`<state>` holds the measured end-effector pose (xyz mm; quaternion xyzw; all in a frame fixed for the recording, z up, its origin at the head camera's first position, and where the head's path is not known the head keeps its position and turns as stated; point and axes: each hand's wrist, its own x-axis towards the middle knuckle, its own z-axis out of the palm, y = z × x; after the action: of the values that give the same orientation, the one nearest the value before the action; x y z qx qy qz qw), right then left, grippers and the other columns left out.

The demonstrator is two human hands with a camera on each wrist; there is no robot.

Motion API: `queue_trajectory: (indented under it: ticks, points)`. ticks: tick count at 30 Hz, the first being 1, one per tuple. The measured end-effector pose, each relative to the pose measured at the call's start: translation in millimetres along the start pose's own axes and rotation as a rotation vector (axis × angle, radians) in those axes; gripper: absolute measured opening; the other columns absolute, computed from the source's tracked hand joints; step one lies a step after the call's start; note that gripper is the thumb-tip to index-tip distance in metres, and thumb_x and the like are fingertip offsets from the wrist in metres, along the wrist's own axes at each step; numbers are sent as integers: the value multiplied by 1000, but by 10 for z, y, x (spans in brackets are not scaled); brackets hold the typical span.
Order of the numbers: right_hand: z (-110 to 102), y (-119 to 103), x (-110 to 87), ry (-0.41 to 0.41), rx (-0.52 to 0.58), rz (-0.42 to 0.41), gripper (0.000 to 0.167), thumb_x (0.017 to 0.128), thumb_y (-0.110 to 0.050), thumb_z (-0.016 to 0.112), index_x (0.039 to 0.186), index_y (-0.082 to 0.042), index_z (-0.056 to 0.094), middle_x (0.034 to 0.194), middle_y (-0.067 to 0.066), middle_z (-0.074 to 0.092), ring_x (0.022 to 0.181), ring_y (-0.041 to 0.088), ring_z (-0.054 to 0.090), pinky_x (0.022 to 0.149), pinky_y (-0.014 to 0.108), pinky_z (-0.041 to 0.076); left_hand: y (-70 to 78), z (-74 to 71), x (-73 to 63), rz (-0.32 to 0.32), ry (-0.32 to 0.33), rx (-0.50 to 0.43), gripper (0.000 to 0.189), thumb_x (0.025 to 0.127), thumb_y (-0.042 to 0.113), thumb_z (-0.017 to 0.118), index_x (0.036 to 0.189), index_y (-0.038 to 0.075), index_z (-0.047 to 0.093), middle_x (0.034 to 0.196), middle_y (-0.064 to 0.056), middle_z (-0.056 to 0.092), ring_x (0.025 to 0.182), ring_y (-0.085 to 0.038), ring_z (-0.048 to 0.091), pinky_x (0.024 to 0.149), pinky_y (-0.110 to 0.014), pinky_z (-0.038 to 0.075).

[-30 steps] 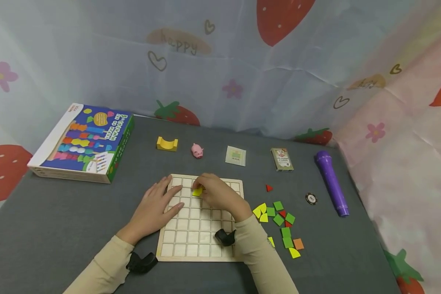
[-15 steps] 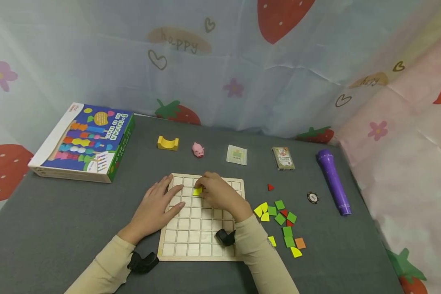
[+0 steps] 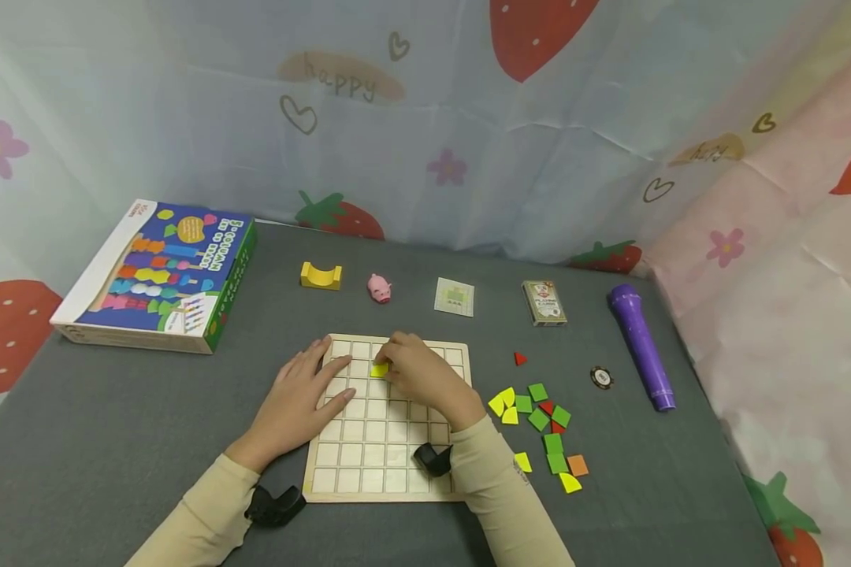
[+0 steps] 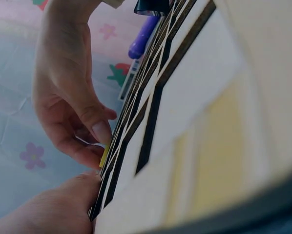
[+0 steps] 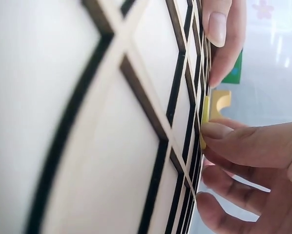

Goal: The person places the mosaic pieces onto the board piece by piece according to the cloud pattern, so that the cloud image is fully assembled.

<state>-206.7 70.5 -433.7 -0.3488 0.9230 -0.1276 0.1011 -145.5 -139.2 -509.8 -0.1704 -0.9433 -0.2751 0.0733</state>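
Note:
A pale wooden grid board lies on the grey tabletop. With its thumb and fingers my right hand pinches a small yellow tile at a cell in the board's upper part. The right wrist view shows that yellow tile edge-on under the thumb, at the grid's surface. My left hand lies spread over the board's left edge, its fingers fairly straight. In the left wrist view the right hand's thumb presses on the tile, and part of the left hand shows below.
Right of the board lie several green squares, yellow quarter-rounds, red triangles and an orange square. Behind stand a game box, yellow block, pink pig, card, playing-card box, purple microphone-shaped object and poker chip.
The right hand keeps its pinch on the yellow tile, with only a slight shift of the fingers. The left hand stays in place, and the head view sways a little.

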Motion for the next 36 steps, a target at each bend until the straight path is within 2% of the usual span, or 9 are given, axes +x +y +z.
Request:
queue_trajectory:
  ticks: [4,8,12,17,21,24,27,30,36]
  points:
    - [-20,-4,-40,12,-13,2,24,90,-5,64,114,-9,67,109,4,60,103,19,55,91,30,47,4,-1,-1,2,2,-1,55,95,45,55,140,15,49,155,-18,26,143,-36,23,113,-56,18]
    - [-130,33,-173,34,48,41,30,91,-8,64,120,-6,62,117,9,58,109,24,54,92,35,48,7,-1,7,6,5,0,55,94,45,55,140,15,49,155,-18,27,143,-36,23,112,-56,19]
    - [-287,156,-411,37,122,137,35,92,-10,64,126,-5,57,123,11,56,115,26,52,94,39,47,9,2,17,9,-2,-8,55,95,46,55,140,15,49,155,-18,26,144,-36,22,113,-56,18]
    - [-450,369,-788,33,147,265,38,93,-11,63,130,-4,54,125,14,54,116,30,52,93,43,48,8,6,11,1,-6,-5,55,95,46,55,141,15,49,155,-18,26,144,-36,22,112,-57,18]
    - [-492,576,-1064,41,155,360,39,93,-9,61,131,-2,53,127,17,52,116,34,53,90,45,49,10,4,3,0,1,-13,55,94,45,55,140,15,49,155,-18,27,144,-36,22,112,-57,18]
    - [-480,722,-1207,44,156,417,38,92,-6,62,129,1,54,121,19,55,111,35,55,88,46,49,-8,16,3,9,-2,-13,55,95,45,55,140,15,49,155,-18,26,143,-36,23,112,-57,19]
    - [-446,821,-1286,35,148,448,34,90,-4,64,123,2,57,109,17,58,99,31,57,83,45,50,-30,16,2,16,-4,-10,55,95,45,55,141,15,48,155,-18,26,143,-36,23,111,-58,19]
    - [-389,882,-1313,19,136,439,30,88,-4,66,117,2,60,100,14,59,89,26,56,79,44,49,-33,3,-3,15,7,-6,54,95,44,56,140,15,49,155,-18,26,143,-36,23,111,-58,20]
    - [-274,932,-1303,34,134,430,26,87,-2,64,112,4,62,99,14,60,90,27,57,81,44,50,-9,4,0,24,6,-20,54,94,45,56,140,16,49,155,-18,27,143,-36,23,112,-58,19]
